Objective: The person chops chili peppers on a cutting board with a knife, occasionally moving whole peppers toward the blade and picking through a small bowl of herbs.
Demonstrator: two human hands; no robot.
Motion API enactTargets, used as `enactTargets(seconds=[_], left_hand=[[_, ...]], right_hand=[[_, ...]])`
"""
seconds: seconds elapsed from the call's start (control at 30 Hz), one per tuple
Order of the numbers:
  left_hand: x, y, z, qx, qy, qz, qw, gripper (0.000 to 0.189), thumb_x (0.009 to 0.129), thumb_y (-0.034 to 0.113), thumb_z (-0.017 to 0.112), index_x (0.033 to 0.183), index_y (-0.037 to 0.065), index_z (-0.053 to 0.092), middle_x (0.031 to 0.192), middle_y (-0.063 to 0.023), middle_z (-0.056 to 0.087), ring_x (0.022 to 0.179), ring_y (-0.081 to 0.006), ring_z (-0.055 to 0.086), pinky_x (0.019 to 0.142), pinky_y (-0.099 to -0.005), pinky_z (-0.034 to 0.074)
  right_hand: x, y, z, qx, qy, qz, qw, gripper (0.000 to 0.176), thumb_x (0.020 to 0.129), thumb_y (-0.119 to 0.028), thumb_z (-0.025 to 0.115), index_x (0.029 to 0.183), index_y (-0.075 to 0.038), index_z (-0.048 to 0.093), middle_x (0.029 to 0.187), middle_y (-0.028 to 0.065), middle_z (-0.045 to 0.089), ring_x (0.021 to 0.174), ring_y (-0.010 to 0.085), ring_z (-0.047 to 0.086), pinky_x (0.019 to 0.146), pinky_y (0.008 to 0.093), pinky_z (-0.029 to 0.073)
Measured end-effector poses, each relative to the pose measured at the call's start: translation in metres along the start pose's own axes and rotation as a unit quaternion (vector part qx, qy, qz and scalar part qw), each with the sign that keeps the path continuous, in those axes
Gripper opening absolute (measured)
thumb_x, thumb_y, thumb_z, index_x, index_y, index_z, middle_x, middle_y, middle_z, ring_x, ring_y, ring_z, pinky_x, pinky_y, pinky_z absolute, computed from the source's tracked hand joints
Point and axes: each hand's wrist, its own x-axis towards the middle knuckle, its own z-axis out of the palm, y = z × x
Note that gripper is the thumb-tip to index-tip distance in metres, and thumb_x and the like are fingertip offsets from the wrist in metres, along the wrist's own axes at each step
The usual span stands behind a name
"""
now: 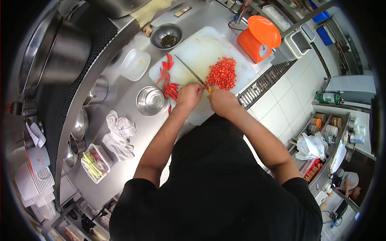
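The left arm point(164, 130) and right arm point(257, 130) reach forward from short black sleeves point(134, 197). The bare left hand point(190, 95) and bare right hand point(223, 100) curl close together.

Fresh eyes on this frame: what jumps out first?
Probably the orange scale, at the cutting board's far right corner. Next, the heap of chopped red chilies on the board's right side, with whole chilies at its left edge. Between them, the knife, its yellow handle in the right hand.
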Motion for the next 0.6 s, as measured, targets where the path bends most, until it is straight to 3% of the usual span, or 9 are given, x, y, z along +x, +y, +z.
enactTargets(seconds=[0.13, 0.23, 0.33, 0.6], left_hand=[[-0.001, 0.004, -0.002, -0.016, -0.034, -0.038, 0.999, 0.012, 0.091, 0.016, 0.072, 0.095, 0.005, 0.075, 0.097, -0.0179, 0.073, 0.092, -0.0386, 0.071, 0.083, -0.05, 0.056], [0.0, 0.0, 0.0, -0.007, -0.008, -0.011, 1.0, 0.011, 0.089, 0.015, 0.076, 0.093, 0.005, 0.075, 0.091, -0.0163, 0.074, 0.081, -0.0346, 0.073, 0.075, -0.0458, 0.057], [-0.001, 0.0, 0.001, -0.007, -0.008, -0.009, 1.0, 0.011, 0.088, 0.015, 0.076, 0.093, 0.005, 0.075, 0.091, -0.0163, 0.074, 0.08, -0.0348, 0.072, 0.074, -0.0459, 0.057], [0.001, -0.004, 0.0, -0.017, -0.004, 0.012, 1.0, 0.011, 0.089, 0.015, 0.075, 0.091, 0.005, 0.072, 0.088, -0.015, 0.073, 0.08, -0.0349, 0.072, 0.072, -0.0462, 0.056]], right_hand=[[0.001, 0.003, 0.022, 0.017, 0.023, 0.005, 1.0, 0.034, 0.104, -0.026, 0.059, 0.115, 0.005, 0.054, 0.1, 0.0267, 0.074, 0.095, 0.0404, 0.076, 0.084, 0.0487, 0.059], [0.008, 0.006, 0.025, 0.015, 0.028, -0.007, 0.999, 0.034, 0.104, -0.027, 0.059, 0.116, 0.005, 0.054, 0.1, 0.0267, 0.074, 0.096, 0.0404, 0.075, 0.085, 0.0492, 0.059], [0.012, 0.011, 0.023, 0.003, 0.025, -0.013, 1.0, 0.039, 0.104, -0.031, 0.06, 0.118, 0.005, 0.05, 0.094, 0.0274, 0.074, 0.09, 0.0435, 0.075, 0.08, 0.0518, 0.059], [0.01, 0.008, 0.026, 0.043, 0.024, 0.01, 0.999, 0.038, 0.104, -0.031, 0.059, 0.118, 0.004, 0.054, 0.1, 0.0274, 0.074, 0.098, 0.0426, 0.074, 0.087, 0.0515, 0.058]])
